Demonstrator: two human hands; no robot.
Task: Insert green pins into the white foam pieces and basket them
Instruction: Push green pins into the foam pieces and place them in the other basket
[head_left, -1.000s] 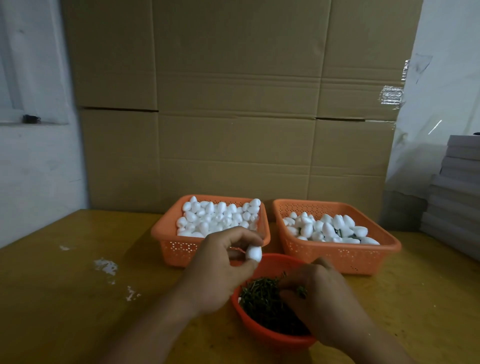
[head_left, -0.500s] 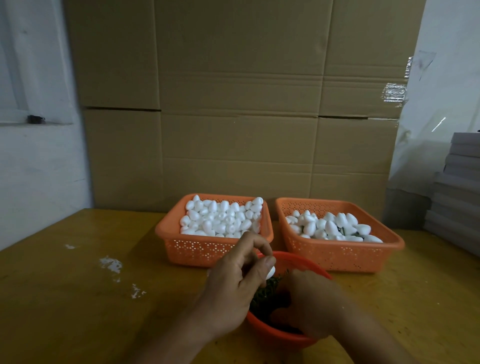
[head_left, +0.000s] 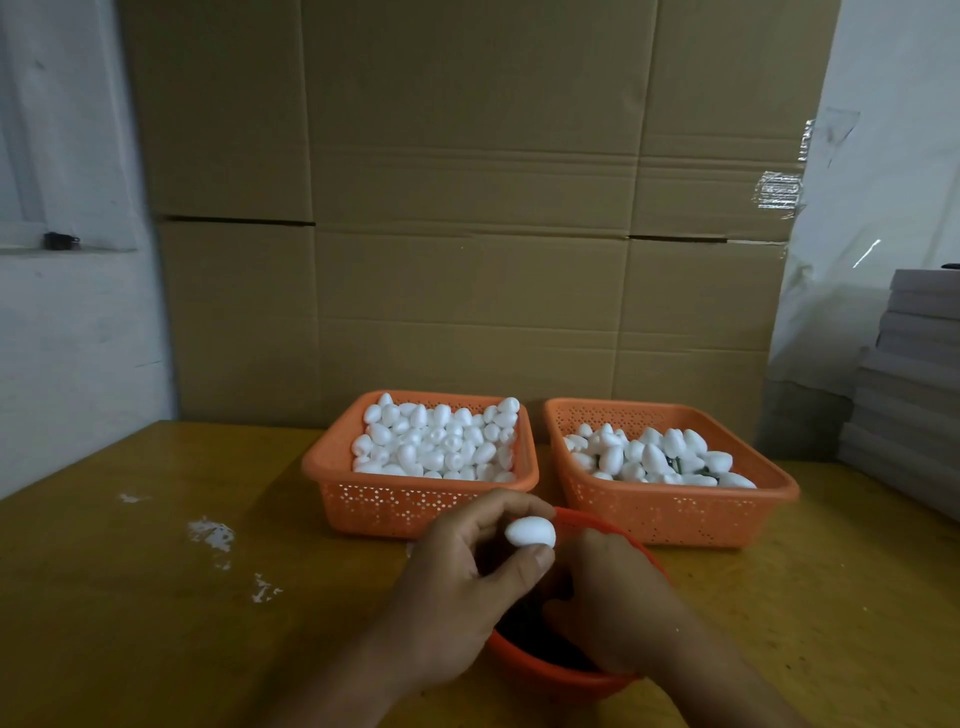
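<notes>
My left hand (head_left: 457, 587) pinches a white egg-shaped foam piece (head_left: 530, 533) between thumb and fingers, just above the red bowl (head_left: 550, 673). My right hand (head_left: 623, 603) is curled over the bowl, close beside the foam piece. Its fingertips are hidden, so whether they hold a pin does not show. The bowl's inside looks dark and is mostly covered by both hands. Behind it, the left orange basket (head_left: 395, 506) is heaped with plain foam pieces (head_left: 441, 441). The right orange basket (head_left: 675, 517) holds foam pieces with green bits (head_left: 654, 460) among them.
A wall of brown cardboard boxes (head_left: 467, 260) stands right behind the baskets. Stacked grey sheets (head_left: 909, 405) sit at the right edge. White crumbs (head_left: 210, 532) lie on the yellow table (head_left: 130, 597) to the left.
My right hand has stopped picking among the green pins and has risen toward the foam piece. My left hand has turned the foam piece up into clear view.
</notes>
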